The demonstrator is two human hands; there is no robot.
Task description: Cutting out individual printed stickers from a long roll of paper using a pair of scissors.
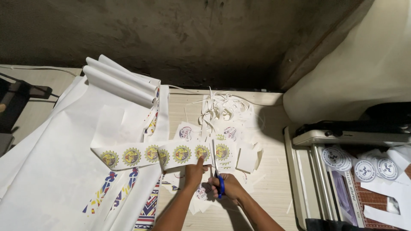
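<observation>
Sticker strip (154, 155) lies across table centre, over white sheets. Left hand (195, 171) pins strip near right end, finger pressing. Right hand (227, 186) grips blue-handled scissors (219, 182), blades at gap between emblems. Best cut square, strip flat.

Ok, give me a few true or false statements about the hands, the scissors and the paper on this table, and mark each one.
1. The right hand holds blue-handled scissors. True.
2. The left hand rests on the strip of round yellow emblems. True.
3. The paper trimmer stands at the left of the table. False: it is at the right.
4. The thin paper offcuts lie on the floor. False: they lie on the table, beyond the strip.
</observation>
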